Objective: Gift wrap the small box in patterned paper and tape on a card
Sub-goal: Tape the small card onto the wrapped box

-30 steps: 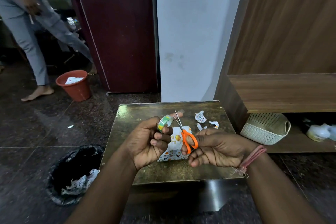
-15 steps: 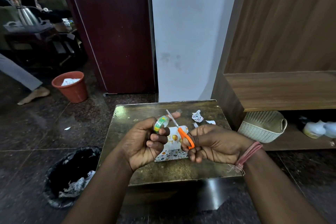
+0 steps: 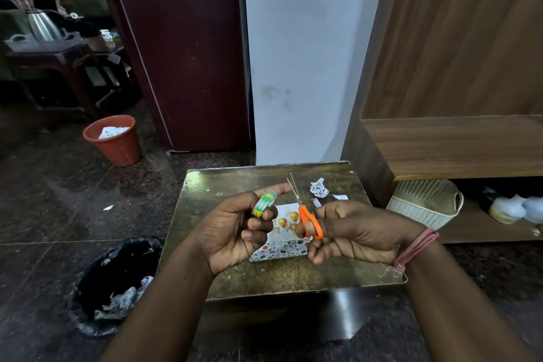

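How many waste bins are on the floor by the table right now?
2. An orange bucket stands on the floor by the dark door, paper inside. A black-lined bin sits left of the table, near its front corner.

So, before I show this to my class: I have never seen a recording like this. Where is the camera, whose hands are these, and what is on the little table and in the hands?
There is no machine here. The picture comes from a wide-angle camera worn on a person's head, looking forward and down, so the two bare arms reaching in from below are that person's own.

The left hand grips a small roll of tape, with one finger stretched forward. The right hand holds orange-handled scissors, fingers through the loops, blades pointing up and away.

Beneath the hands, on the small brown table, lies the box wrapped in patterned paper. Paper scraps lie near the table's far edge.

On the floor stand a black bin and an orange bucket; a white basket sits under the wooden shelf.
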